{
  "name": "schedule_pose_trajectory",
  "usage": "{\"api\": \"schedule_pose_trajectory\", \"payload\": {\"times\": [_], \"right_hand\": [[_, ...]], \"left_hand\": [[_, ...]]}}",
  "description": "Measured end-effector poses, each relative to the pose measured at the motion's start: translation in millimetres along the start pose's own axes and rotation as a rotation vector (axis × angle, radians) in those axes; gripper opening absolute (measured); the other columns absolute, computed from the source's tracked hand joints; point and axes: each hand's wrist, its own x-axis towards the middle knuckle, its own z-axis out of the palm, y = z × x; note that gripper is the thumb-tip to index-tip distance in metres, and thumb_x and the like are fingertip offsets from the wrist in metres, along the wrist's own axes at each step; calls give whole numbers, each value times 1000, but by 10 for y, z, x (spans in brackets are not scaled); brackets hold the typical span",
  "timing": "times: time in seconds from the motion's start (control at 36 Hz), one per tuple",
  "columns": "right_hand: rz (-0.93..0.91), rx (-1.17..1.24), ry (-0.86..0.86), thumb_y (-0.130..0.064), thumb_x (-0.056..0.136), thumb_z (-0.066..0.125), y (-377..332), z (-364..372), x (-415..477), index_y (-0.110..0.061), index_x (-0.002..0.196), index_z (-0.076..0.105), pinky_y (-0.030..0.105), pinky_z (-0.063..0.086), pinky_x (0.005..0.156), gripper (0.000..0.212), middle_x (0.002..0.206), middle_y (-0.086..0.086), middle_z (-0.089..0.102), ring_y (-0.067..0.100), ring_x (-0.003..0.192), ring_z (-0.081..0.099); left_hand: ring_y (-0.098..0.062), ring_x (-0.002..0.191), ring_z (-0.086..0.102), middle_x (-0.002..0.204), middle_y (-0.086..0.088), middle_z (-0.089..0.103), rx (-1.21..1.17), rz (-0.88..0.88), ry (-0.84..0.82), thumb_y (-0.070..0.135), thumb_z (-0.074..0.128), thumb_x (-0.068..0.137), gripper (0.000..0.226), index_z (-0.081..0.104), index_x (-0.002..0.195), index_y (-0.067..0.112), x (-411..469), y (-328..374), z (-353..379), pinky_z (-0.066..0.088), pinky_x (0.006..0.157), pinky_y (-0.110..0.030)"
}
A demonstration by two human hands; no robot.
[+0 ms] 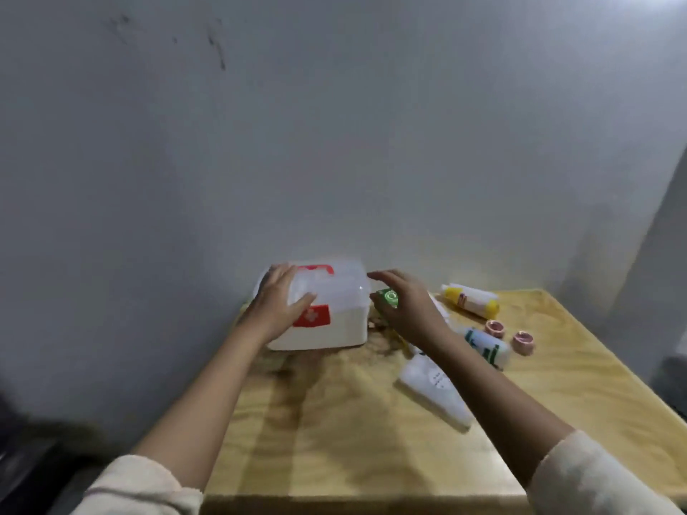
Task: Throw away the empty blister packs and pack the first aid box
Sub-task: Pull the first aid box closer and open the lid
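A white first aid box [334, 321] with a red handle and a red cross label stands closed at the table's far left corner. My left hand [277, 304] lies flat on its left front with fingers spread, thumb on the lid. My right hand [405, 304] hovers just right of the box, fingers apart, holding nothing. Partly under that hand sits a small green item [388, 298]. Blister packs are too blurred to pick out; some small clutter lies beneath my right wrist.
On the wooden table [353, 440] right of the box lie a yellow-and-white tube pack [470, 301], two pink tape rolls [495, 328] [523, 341], a white roll with green print [487, 345] and a flat white packet [433, 390]. A grey wall stands right behind.
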Motion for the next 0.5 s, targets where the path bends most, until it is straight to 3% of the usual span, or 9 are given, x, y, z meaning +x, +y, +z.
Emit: {"api": "schedule_pose_trajectory", "payload": {"times": [0.08,0.17,0.28,0.39,0.5], "right_hand": [[-140,-88,-39,-26,88,58,-71,332,94,-18,129,53,31,40,102,42,132,2,55,18,125,46],[-268,-227,-56,-33,85,60,-74,611,156,-19,131,49,38,35,108,50,136,4,52,22,130,44],[-346,-422,-47,-44,79,63,-23,825,237,-21,135,43,44,17,115,64,140,4,49,24,134,41],[-377,-534,-11,-47,72,69,25,911,306,-21,133,43,50,30,109,71,135,5,54,25,128,50],[-458,-523,54,-52,73,66,92,901,335,-19,130,47,45,36,107,68,132,6,58,25,123,54]], "left_hand": [[-20,152,0,164,-5,6,2,-87,-73,47,63,88,88,18,155,10,-79,-313,-28,9,122,-38],[-18,152,-5,164,0,-4,-56,-100,-75,50,72,79,104,10,156,19,-101,-518,18,12,122,-44],[-18,151,4,164,1,-3,-104,-43,-20,46,81,70,112,11,155,28,-77,-679,141,21,118,-42],[-21,150,9,163,-4,5,-140,13,69,41,83,70,107,19,153,25,-46,-766,249,24,117,-40],[-21,149,12,162,-5,11,-182,46,133,37,82,72,99,25,151,21,-42,-804,313,24,114,-34]]}}
